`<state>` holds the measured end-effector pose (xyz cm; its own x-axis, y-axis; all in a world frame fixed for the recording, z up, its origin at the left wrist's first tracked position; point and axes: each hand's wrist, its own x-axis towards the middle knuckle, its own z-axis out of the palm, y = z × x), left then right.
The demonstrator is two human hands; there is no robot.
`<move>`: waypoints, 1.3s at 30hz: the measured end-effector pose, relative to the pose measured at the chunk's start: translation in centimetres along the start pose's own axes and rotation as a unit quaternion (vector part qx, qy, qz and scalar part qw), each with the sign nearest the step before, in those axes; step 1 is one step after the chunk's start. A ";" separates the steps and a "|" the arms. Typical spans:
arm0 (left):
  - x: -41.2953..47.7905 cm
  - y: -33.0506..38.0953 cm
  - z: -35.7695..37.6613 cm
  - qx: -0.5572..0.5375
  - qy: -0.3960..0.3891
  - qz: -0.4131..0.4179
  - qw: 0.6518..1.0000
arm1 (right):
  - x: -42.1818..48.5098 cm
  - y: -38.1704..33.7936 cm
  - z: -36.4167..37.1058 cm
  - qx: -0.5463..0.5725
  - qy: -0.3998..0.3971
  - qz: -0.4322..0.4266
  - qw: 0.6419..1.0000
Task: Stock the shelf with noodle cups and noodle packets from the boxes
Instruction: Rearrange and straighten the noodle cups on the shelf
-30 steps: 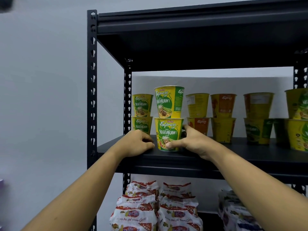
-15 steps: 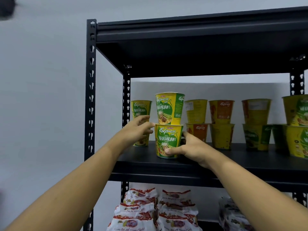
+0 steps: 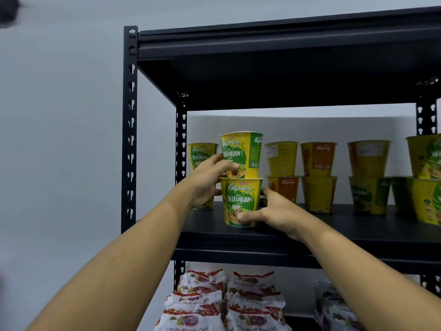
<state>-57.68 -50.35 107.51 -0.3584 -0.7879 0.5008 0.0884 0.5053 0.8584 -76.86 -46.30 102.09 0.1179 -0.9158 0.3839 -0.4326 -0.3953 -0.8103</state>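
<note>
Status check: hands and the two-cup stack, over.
Left hand holds top cup. Right hand grips bottom cup. Both upright on shelf. Other stacks close either side.

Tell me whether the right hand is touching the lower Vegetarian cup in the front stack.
Touching. The head view shows the right hand with its thumb pressed on the front of the lower Vegetarian cup, fingers curled behind its side.

On the black metal shelf board (image 3: 334,225), front left, upper yellow-and-green paper noodle cup (image 3: 241,154) atop lower cup (image 3: 241,201), left hand (image 3: 207,182) gripping the upper's left, right hand (image 3: 274,211) round the lower's right, more stacked cups (image 3: 318,177) behind and rightward, white plastic noodle packets (image 3: 200,302) one level below.
</note>
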 end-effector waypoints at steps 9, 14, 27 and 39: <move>0.0 0.2 0.3 0.010 0.007 0.025 1.000 | 0.0 0.0 0.1 -0.003 0.002 -0.005 1.000; -0.2 0.3 0.4 0.016 0.020 0.030 0.999 | -0.2 -0.2 0.1 0.009 -0.005 -0.007 1.000; -0.8 0.9 1.1 0.002 0.044 0.039 0.998 | -0.3 -0.3 0.2 0.001 0.004 -0.004 1.000; -0.7 0.6 0.8 0.029 0.040 0.044 0.998 | -0.3 -0.3 0.3 0.003 0.001 -0.013 1.000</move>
<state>-58.11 -49.18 107.58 -0.2751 -0.7643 0.5833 0.0621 0.5913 0.8041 -76.51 -45.97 102.10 0.1262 -0.9052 0.4059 -0.4235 -0.4192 -0.8031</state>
